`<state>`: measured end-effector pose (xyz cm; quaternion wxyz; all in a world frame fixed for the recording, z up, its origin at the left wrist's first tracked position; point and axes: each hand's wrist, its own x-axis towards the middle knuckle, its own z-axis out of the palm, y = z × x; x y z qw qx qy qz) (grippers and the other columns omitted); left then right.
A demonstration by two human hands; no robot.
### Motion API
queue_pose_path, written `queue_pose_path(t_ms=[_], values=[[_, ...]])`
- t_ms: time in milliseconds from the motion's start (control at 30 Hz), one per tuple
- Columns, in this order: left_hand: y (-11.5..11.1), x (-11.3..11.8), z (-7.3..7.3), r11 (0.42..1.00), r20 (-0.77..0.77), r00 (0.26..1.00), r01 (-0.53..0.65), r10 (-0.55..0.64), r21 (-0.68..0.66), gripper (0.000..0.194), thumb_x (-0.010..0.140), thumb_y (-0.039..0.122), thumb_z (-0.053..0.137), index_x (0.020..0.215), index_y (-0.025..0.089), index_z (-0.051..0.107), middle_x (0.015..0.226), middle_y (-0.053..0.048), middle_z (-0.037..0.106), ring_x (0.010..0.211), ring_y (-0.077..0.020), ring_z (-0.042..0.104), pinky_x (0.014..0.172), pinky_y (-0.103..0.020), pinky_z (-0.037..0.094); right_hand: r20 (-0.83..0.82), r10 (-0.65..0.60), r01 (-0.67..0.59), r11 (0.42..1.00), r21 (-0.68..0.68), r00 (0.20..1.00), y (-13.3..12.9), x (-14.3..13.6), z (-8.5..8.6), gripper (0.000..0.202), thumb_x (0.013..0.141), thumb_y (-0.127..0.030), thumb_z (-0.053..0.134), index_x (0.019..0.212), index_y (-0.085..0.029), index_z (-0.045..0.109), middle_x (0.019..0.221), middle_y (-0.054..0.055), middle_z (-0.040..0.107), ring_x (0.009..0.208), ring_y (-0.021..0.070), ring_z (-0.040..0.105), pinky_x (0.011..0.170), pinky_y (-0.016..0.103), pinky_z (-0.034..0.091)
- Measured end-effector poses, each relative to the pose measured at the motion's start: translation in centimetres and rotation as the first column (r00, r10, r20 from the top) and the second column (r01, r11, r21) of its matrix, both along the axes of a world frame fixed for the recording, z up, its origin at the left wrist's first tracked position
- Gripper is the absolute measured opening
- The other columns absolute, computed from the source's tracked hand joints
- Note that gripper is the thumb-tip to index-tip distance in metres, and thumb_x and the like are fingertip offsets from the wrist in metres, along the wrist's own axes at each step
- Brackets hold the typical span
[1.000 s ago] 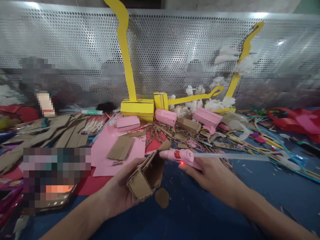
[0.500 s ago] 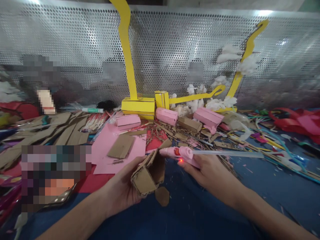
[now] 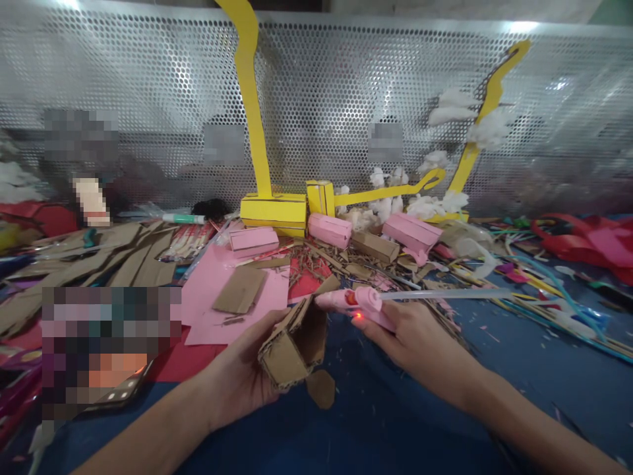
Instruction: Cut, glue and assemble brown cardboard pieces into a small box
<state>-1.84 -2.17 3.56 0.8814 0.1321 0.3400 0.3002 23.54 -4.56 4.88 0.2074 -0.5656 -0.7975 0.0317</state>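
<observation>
My left hand [image 3: 252, 363] is closed around a small open cardboard box [image 3: 285, 361], tilted with its hollow side turned to the right. In my right hand [image 3: 413, 340] is a pink hot glue gun [image 3: 368, 301], its red light glowing near my thumb. The gun's nozzle meets the upper edge of the box. A long translucent glue stick [image 3: 445, 294] sticks out of the gun's back to the right. Just below the box lies a small cardboard piece [image 3: 321, 388] with cut corners, on the blue table surface [image 3: 376, 422].
Pink paper [image 3: 202, 323] with a cardboard rectangle [image 3: 240, 289] on it lies at the left. Behind stand a yellow box with a tall strip [image 3: 273, 210] and several pink boxes [image 3: 413, 231]. Cardboard scraps [image 3: 128, 257] cover the far left. A perforated metal panel [image 3: 316, 79] closes the back.
The glue stick's free end has shifted slightly left and up, with less of it showing behind the gun. Both hands and the box stay almost in place.
</observation>
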Motion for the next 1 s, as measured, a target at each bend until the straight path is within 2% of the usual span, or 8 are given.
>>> queue_pose_path(t_ms=[133,233,400,567,700,800,1000], values=[[0.1,-0.02,-0.16,1.0,0.009,1.0,0.017,-0.017,0.001,0.028,0.092,0.032,0.066,0.107,0.008,0.072,0.088,-0.014,0.08,0.065,-0.0224,0.077,0.053,-0.026,0.061,0.031,-0.035,0.034,0.999,0.035,0.999,0.05,-0.09,-0.16,0.039,0.101,-0.043,0.048,0.074,-0.021,0.065,0.062,0.005,0.069,0.055,0.0202,0.063,0.054,0.029,0.038],[0.12,-0.03,-0.36,1.0,0.01,1.0,0.006,-0.006,0.009,0.031,0.092,0.032,0.067,0.112,0.008,0.071,0.092,-0.014,0.08,0.069,-0.0219,0.078,0.058,-0.025,0.062,0.076,-0.073,0.069,0.996,0.053,0.994,0.12,-0.09,-0.38,0.041,0.102,-0.045,0.047,0.072,-0.021,0.061,0.059,0.004,0.065,0.05,0.0189,0.06,0.052,0.029,0.035],[-0.04,-0.11,-0.57,1.0,0.006,1.0,-0.014,0.014,0.021,0.033,0.092,0.031,0.067,0.116,0.008,0.071,0.094,-0.014,0.08,0.07,-0.021,0.077,0.061,-0.026,0.063,0.082,-0.072,0.067,0.996,0.063,0.994,0.13,-0.08,-0.37,0.043,0.103,-0.046,0.045,0.07,-0.022,0.058,0.056,0.002,0.062,0.051,0.0186,0.058,0.052,0.029,0.033],[0.03,-0.29,-0.98,0.999,0.053,0.999,0.006,-0.008,0.036,0.036,0.09,0.032,0.07,0.117,0.008,0.07,0.099,-0.016,0.08,0.075,-0.022,0.078,0.063,-0.026,0.064,0.055,-0.071,0.067,0.996,0.059,0.996,0.03,-0.05,-0.33,0.042,0.103,-0.046,0.045,0.071,-0.022,0.056,0.061,0.004,0.066,0.054,0.0189,0.06,0.054,0.029,0.033],[0.12,-0.18,-0.83,0.999,0.025,1.0,0.013,-0.014,0.03,0.034,0.09,0.033,0.07,0.115,0.009,0.071,0.097,-0.015,0.08,0.072,-0.0222,0.078,0.059,-0.026,0.063,0.024,-0.073,0.072,0.997,0.04,0.997,-0.17,0.0,-0.2,0.04,0.103,-0.046,0.045,0.074,-0.022,0.056,0.064,0.004,0.068,0.056,0.0194,0.061,0.055,0.029,0.034],[0.1,-0.02,-0.57,0.999,0.005,1.0,0.01,-0.01,0.036,0.033,0.09,0.033,0.07,0.113,0.009,0.071,0.095,-0.014,0.08,0.072,-0.0215,0.078,0.062,-0.025,0.063,0.01,-0.083,0.083,0.996,0.018,0.996,-0.24,0.0,-0.17,0.037,0.103,-0.047,0.045,0.079,-0.022,0.058,0.068,0.004,0.07,0.059,0.0205,0.063,0.056,0.029,0.035],[0.03,-0.25,-0.86,0.999,0.012,1.0,0.003,-0.004,0.034,0.034,0.089,0.032,0.071,0.115,0.009,0.07,0.095,-0.014,0.079,0.074,-0.0218,0.078,0.063,-0.025,0.063,0.024,-0.079,0.078,0.996,0.044,0.997,-0.17,-0.03,-0.33,0.039,0.103,-0.046,0.046,0.075,-0.021,0.058,0.067,0.005,0.071,0.06,0.0212,0.066,0.056,0.029,0.035]])
